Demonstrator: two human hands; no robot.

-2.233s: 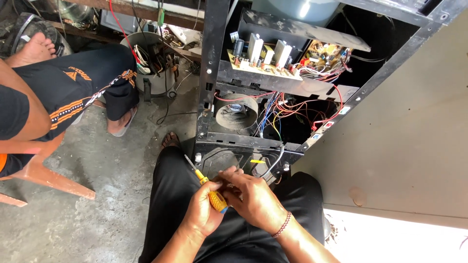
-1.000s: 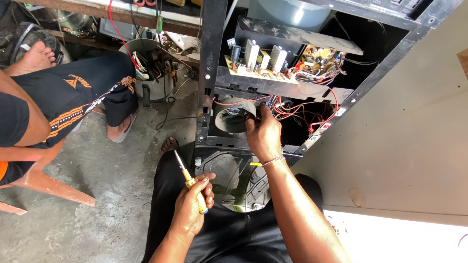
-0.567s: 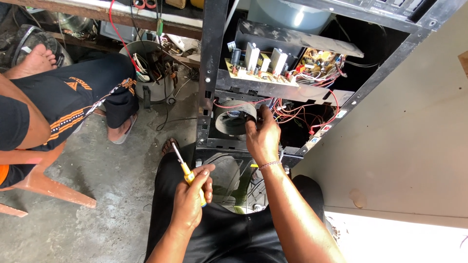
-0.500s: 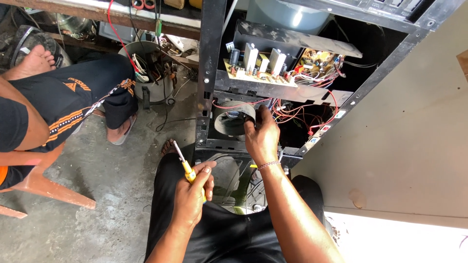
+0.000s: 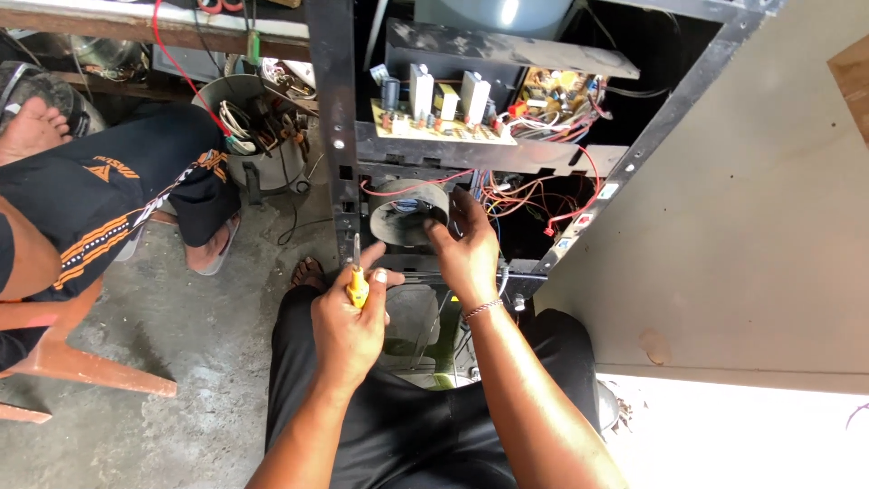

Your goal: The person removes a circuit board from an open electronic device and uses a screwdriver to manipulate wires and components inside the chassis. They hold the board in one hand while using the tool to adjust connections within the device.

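Gripping one screwdriver (image 5: pixel 358 282), left hand (image 5: pixel 348 326); right hand (image 5: pixel 466 254) touches one ring coil (image 5: pixel 407 213).

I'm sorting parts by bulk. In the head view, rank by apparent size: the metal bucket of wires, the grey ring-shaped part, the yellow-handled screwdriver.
1. metal bucket, though it lies farther off
2. grey ring-shaped part, touched by the right hand
3. yellow-handled screwdriver, in the left hand

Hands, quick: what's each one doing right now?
Left hand: closed on yellow-handled screwdriver.
Right hand: fingers on grey round part; grip unclear.
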